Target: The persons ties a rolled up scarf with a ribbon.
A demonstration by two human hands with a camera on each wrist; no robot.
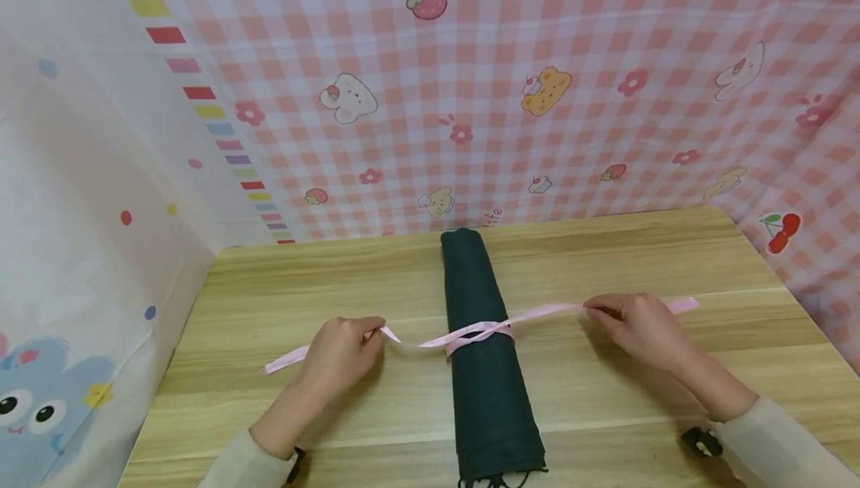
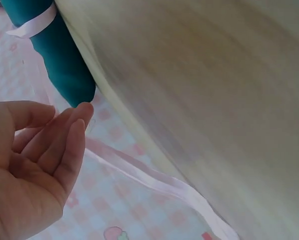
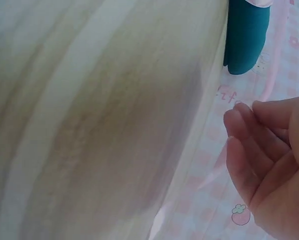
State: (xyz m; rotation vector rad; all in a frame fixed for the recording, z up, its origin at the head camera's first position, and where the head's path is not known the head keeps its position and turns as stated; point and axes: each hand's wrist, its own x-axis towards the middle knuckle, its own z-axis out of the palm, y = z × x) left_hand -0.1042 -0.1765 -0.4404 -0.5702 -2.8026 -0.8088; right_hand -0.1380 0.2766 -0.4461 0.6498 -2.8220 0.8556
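A dark green rolled cloth [image 1: 487,391] with fringe at its near end lies lengthwise on the wooden table. Around its middle runs a pink ribbon [image 1: 547,312], whose two ends cross on top of the roll. My left hand [image 1: 339,354] pinches one end between thumb and fingers, left of the roll, and a short tail sticks out past the hand. On the other side my right hand [image 1: 641,327] pinches the opposite end, its tail showing beyond the knuckles. Both stretches of ribbon are raised over the table. In the left wrist view the roll [image 2: 72,75] looks teal.
The wooden table [image 1: 322,271] reaches back to a pink checked cloth [image 1: 403,137] with cartoon prints. A white printed cloth [image 1: 80,174] hangs at the left. Dark wrist devices [image 1: 702,443] sit at the sleeve cuffs.
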